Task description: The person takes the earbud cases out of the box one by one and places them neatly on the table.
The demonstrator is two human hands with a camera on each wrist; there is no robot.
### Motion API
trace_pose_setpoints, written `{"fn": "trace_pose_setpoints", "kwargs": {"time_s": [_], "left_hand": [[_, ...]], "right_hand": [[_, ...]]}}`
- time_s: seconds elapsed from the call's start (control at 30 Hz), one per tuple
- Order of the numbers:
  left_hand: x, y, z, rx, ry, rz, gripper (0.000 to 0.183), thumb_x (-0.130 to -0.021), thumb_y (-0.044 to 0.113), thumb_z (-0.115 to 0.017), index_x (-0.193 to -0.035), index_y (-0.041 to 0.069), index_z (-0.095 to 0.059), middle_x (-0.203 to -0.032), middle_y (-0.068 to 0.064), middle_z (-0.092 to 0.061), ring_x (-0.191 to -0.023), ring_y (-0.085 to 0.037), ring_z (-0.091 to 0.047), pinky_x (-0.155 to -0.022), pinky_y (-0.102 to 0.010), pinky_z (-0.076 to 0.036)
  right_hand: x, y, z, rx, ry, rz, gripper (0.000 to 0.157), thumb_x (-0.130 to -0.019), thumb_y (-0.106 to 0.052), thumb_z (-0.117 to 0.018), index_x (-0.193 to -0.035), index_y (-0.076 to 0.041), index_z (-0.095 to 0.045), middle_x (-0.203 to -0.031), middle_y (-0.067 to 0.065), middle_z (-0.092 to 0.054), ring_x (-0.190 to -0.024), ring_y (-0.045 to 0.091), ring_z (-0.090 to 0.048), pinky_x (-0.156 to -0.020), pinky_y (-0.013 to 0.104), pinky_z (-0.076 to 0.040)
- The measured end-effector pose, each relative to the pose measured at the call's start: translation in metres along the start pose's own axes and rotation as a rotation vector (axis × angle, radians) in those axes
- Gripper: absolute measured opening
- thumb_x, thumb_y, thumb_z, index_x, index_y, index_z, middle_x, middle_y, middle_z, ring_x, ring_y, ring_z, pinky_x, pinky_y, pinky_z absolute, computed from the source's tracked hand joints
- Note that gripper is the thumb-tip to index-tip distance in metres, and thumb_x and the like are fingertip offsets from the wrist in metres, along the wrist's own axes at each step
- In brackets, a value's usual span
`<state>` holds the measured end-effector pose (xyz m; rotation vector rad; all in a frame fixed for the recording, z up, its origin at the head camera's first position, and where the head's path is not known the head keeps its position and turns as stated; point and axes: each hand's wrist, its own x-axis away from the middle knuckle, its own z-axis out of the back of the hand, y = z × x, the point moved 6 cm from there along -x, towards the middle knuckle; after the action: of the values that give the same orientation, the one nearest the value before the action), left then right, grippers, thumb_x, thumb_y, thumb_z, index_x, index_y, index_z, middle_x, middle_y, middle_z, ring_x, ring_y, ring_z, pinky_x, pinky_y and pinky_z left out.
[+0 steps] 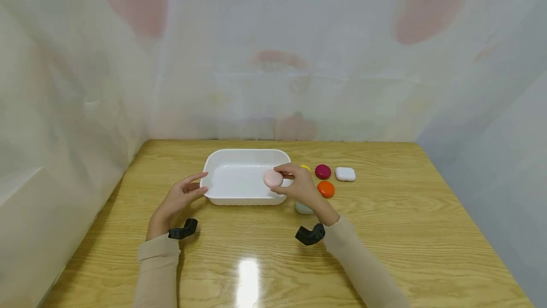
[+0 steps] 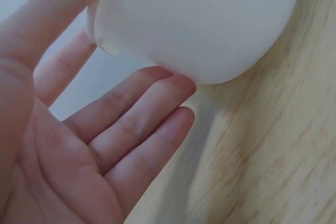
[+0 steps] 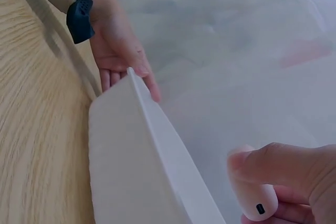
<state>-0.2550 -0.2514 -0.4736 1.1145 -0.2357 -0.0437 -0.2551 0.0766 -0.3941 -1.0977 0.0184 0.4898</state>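
A white rectangular basin (image 1: pixel 241 200) with rounded corners stands on the wooden table. My left hand (image 1: pixel 178 200) holds its left end by the rim, thumb and fingers spread around the edge; in the left wrist view, fingertips (image 2: pixel 181 85) meet the basin's outer wall (image 2: pixel 199 30). Over the basin's right end, my right hand (image 1: pixel 301 186) pinches a pale pink round earbud case (image 1: pixel 272 178) between thumb and fingers. A small dark port shows on the side of that case (image 3: pixel 247 190) in the right wrist view.
Right of the basin lie a dark red round piece (image 1: pixel 323 172), an orange one (image 1: pixel 326 189) and a white rounded case (image 1: pixel 345 174). A yellow piece (image 1: pixel 305 168) and a pale greenish one (image 1: pixel 304 209) are partly hidden by my right hand and arm. Fabric walls (image 1: pixel 278 99) enclose the table.
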Motion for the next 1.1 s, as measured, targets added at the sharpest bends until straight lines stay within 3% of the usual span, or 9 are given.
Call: {"fn": "trace_pose_setpoints", "kwargs": {"time_s": [0.17,0.47,0.83,1.1], "left_hand": [[-0.001,0.0,0.001,-0.027,0.006,-0.018,0.062,-0.092,0.043,-0.062,-0.147,0.024,-0.041,-0.138,-0.018,-0.053,-0.11,-0.007,-0.055,-0.104,-0.044,-0.043],[-0.001,0.0,0.001,-0.033,0.011,-0.037,0.061,-0.092,0.041,-0.063,-0.146,0.022,-0.042,-0.135,-0.018,-0.055,-0.104,0.0,-0.055,-0.103,-0.045,-0.044],[-0.001,0.0,0.0,-0.03,0.009,-0.031,0.061,-0.092,0.041,-0.063,-0.146,0.022,-0.043,-0.137,-0.018,-0.053,-0.107,-0.002,-0.054,-0.103,-0.043,-0.044],[-0.001,0.003,0.0,-0.012,-0.009,-0.036,0.061,-0.093,0.04,-0.062,-0.147,0.02,-0.041,-0.133,-0.021,-0.055,-0.102,0.001,-0.056,-0.1,-0.039,-0.046]], "right_hand": [[0.012,0.005,0.02,-0.022,0.047,0.004,0.044,-0.074,0.0,-0.08,-0.115,0.007,-0.065,-0.118,0.025,-0.065,-0.106,0.038,-0.065,-0.092,0.046,-0.054],[0.028,0.021,0.047,0.005,0.089,-0.022,0.047,-0.074,-0.003,-0.081,-0.117,0.004,-0.065,-0.116,0.023,-0.065,-0.107,0.037,-0.064,-0.092,0.038,-0.056],[0.044,0.043,0.083,0.1,0.124,-0.076,0.046,-0.074,-0.001,-0.08,-0.117,0.007,-0.064,-0.119,0.029,-0.064,-0.105,0.043,-0.066,-0.089,0.048,-0.054],[0.054,0.072,0.109,0.139,0.083,-0.157,0.046,-0.076,-0.007,-0.08,-0.118,0.003,-0.065,-0.123,0.025,-0.063,-0.108,0.04,-0.064,-0.093,0.048,-0.052]]}}
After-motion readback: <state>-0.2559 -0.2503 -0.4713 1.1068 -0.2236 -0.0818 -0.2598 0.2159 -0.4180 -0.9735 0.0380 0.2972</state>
